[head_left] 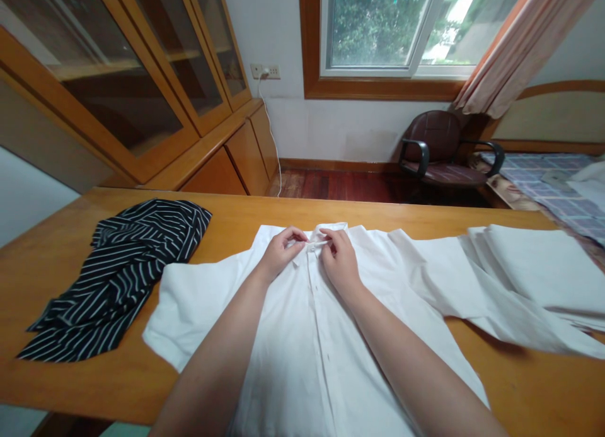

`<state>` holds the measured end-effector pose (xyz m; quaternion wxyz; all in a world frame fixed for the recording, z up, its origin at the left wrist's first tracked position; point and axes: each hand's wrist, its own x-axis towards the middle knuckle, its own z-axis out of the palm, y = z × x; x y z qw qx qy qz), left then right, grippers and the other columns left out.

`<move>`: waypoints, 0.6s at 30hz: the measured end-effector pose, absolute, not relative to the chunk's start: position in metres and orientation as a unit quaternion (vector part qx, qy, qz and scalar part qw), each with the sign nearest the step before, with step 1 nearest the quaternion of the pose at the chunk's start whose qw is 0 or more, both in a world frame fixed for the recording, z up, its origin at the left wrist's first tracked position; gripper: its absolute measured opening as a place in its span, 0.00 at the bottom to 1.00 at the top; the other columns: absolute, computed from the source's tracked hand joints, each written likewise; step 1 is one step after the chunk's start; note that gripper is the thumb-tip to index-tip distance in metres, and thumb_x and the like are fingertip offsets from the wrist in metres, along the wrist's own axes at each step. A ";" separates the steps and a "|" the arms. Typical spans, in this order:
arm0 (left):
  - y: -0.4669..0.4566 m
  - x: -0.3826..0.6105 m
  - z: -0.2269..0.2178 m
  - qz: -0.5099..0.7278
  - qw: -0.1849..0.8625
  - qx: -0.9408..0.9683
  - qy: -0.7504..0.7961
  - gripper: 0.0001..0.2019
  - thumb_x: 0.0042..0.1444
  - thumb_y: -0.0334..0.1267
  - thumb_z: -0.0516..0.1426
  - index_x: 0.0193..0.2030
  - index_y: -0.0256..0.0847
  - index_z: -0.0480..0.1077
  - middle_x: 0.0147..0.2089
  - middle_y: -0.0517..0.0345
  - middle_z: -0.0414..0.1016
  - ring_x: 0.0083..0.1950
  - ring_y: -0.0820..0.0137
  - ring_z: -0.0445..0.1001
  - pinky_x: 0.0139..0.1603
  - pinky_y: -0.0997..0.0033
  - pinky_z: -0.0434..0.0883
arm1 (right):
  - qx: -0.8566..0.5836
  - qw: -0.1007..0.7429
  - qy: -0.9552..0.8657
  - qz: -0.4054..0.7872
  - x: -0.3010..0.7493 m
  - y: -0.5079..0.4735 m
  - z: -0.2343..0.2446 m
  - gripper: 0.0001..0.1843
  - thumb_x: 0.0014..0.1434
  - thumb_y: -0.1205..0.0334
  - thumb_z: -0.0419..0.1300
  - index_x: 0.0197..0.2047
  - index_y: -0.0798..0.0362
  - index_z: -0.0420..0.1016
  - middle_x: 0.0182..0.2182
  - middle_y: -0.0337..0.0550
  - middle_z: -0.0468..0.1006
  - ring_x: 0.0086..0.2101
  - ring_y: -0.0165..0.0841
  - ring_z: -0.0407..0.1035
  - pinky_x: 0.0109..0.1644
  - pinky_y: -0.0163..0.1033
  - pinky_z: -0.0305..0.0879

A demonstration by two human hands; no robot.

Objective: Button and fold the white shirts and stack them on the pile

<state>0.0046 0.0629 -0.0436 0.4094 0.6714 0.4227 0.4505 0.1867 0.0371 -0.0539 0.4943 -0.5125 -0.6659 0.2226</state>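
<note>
Left hand [282, 253]: thumb and fingertips pinching the collar front of a white shirt [283, 355]. Right hand [341, 260]: same pinch, just beside, across the placket [317, 317]. Shirt lies front up across the middle of the tabletop [236, 219], collar toward the far edge. Judgement: work by fingertips, collar sides level, fabric slack, forearms light so the front doesn't wrinkle. Outward: black-and-white striped cloth [127, 267] near the tabletop's left end; folded white cloth [553, 267] toward the right end. No brand, label or writing legible.
</note>
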 end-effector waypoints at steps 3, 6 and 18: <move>0.065 0.004 -0.048 0.419 0.330 0.716 0.451 0.05 0.59 0.37 0.57 0.40 0.41 0.72 0.40 0.55 0.77 0.44 0.64 0.75 0.50 0.64 0.70 | -0.541 0.481 -0.665 0.184 0.193 0.042 -0.058 0.23 0.55 0.73 0.51 0.52 0.54 0.73 0.40 0.47 0.73 0.41 0.39 0.69 0.50 0.45 0.69; 0.068 0.003 -0.052 0.357 0.193 0.773 0.487 0.05 0.61 0.38 0.56 0.40 0.42 0.73 0.38 0.56 0.77 0.44 0.63 0.73 0.56 0.58 0.67 | -0.562 0.464 -0.669 0.149 0.203 0.049 -0.063 0.23 0.55 0.71 0.52 0.54 0.55 0.71 0.43 0.50 0.71 0.43 0.41 0.68 0.52 0.47 0.69; 0.070 -0.009 -0.058 0.247 0.074 0.827 0.500 0.15 0.67 0.48 0.55 0.56 0.47 0.73 0.50 0.53 0.73 0.54 0.60 0.68 0.59 0.56 0.66 | -0.631 0.264 -0.727 0.061 0.227 0.060 -0.072 0.28 0.65 0.60 0.53 0.66 0.60 0.62 0.59 0.59 0.71 0.58 0.48 0.64 0.64 0.52 0.60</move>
